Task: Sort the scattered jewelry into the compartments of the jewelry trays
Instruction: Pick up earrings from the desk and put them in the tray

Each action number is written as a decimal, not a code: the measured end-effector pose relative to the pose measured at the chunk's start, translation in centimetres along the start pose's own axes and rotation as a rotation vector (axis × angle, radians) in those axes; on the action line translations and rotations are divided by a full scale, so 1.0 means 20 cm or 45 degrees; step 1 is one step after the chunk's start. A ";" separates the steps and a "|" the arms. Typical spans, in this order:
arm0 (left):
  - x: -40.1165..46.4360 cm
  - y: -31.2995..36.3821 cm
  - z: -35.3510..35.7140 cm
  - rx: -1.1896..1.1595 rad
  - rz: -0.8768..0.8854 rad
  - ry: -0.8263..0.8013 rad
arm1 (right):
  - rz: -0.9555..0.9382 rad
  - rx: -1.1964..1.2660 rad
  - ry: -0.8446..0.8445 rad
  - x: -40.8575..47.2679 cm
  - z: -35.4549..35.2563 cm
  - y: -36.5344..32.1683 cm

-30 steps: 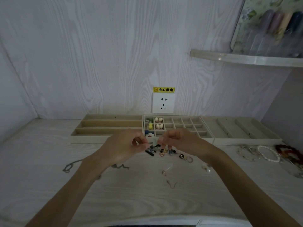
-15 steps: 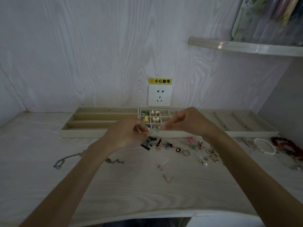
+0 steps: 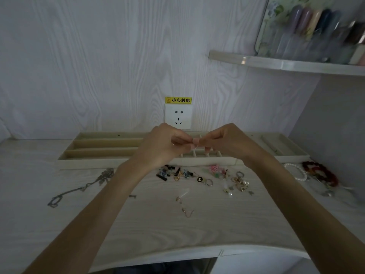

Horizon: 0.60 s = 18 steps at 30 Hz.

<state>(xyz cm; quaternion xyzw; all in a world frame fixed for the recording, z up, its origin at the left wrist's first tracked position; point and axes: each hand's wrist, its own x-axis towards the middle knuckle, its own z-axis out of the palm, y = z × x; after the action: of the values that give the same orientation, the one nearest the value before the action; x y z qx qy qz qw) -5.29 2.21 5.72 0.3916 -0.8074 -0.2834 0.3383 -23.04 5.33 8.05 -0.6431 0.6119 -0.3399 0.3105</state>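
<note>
My left hand (image 3: 164,145) and my right hand (image 3: 225,141) meet fingertip to fingertip above the middle jewelry tray (image 3: 205,160). Between the pinched fingers is a small earring (image 3: 196,146), a thin wire with a pale bit, mostly hidden. Both hands cover the middle tray's small compartments. The left tray (image 3: 102,149) has long bare slots. The right tray (image 3: 284,147) has wider slots. Scattered earrings and charms (image 3: 207,177) lie on the desk in front of the trays.
A silver chain (image 3: 79,189) lies at the left. A white bead bracelet (image 3: 296,172) and a dark red bracelet (image 3: 322,174) lie at the right. Two loose ear hooks (image 3: 184,204) sit near the middle. A wall socket (image 3: 178,117) is behind the trays; a shelf (image 3: 286,64) hangs upper right.
Both hands rose from the desk pile to above the middle tray, staying pinched together on the small piece. The camera view shifted slightly.
</note>
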 end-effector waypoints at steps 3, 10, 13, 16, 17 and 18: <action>0.00 0.02 0.01 -0.028 0.015 0.039 | -0.010 0.008 0.026 -0.01 -0.01 0.00; 0.01 -0.01 -0.02 -0.003 -0.011 0.062 | 0.045 0.082 0.115 0.02 -0.04 0.07; 0.01 -0.05 -0.04 0.004 -0.055 0.048 | 0.112 -0.112 -0.032 0.04 -0.07 0.17; 0.00 -0.09 -0.06 0.012 -0.074 0.064 | 0.167 -0.312 -0.129 0.07 -0.06 0.27; 0.00 -0.10 -0.07 0.008 -0.081 0.073 | 0.164 -0.346 -0.097 0.07 -0.06 0.30; -0.01 -0.11 -0.08 0.001 -0.091 0.078 | 0.143 -0.378 -0.039 0.07 -0.06 0.32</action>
<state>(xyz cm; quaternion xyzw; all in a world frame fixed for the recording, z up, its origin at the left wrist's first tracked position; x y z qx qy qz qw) -3.07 0.81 4.94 0.4287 -0.7823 -0.2830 0.3523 -27.62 3.52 3.59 -0.6518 0.6857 -0.2177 0.2398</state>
